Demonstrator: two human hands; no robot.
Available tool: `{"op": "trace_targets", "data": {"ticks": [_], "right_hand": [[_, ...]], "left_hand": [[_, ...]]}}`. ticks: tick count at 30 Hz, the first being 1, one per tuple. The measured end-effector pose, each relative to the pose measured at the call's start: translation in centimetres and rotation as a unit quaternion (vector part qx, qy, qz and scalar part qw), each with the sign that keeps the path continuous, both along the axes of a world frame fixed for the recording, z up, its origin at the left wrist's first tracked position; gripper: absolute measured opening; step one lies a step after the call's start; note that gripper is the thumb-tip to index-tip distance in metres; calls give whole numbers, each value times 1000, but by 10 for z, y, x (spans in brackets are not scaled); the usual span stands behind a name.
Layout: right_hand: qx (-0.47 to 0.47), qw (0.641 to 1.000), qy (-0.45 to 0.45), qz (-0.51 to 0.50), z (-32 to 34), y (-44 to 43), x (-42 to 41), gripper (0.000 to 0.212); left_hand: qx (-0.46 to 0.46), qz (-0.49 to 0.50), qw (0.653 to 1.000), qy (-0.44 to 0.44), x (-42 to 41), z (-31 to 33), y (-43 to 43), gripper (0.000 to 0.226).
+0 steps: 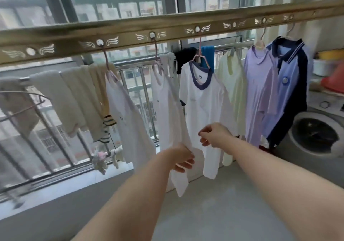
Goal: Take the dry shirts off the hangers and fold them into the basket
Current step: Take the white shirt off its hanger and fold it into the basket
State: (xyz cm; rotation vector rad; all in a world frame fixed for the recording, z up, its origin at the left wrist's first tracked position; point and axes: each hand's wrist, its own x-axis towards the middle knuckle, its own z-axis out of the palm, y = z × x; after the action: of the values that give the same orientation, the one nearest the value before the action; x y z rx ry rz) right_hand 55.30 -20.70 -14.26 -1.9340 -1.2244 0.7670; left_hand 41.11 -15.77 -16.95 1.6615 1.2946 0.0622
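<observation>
Several shirts hang on hangers from a brown drying rail [130, 34]. My left hand [181, 159] grips the lower edge of a plain white shirt [169, 110] on a pink hanger [157, 67]. My right hand [214, 135] is raised in front of the white shirt with a navy collar [204, 103], fingers pinched together; whether they hold its fabric is unclear. Another white shirt [126, 114] hangs to the left. To the right hang a pale yellow shirt [235, 88], a lilac shirt [258, 92] and a blue and navy polo [287, 84]. No basket is in view.
Towels and socks [74, 95] drape over the metal balcony railing [137, 64] at the left. A front-loading washing machine [316, 134] stands at the right with tubs on top. A wire hanger [24, 101] pokes in from the left edge. Grey floor lies below.
</observation>
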Motion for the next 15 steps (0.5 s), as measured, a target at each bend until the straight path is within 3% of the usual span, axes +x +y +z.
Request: {"op": "trace_targets", "data": {"ticks": [7,12,15], "right_hand": [[86,992,15,93,47,37,-93,13],[161,983,-29,83,84,79,-144,34],[160,982,-76,61,107,104,-168,52]], "left_hand": [[7,54,993,103,-113,27,32,12],[59,104,984,134,-171,69,76,19],[96,128,981,109,-194,93,107,16]]}}
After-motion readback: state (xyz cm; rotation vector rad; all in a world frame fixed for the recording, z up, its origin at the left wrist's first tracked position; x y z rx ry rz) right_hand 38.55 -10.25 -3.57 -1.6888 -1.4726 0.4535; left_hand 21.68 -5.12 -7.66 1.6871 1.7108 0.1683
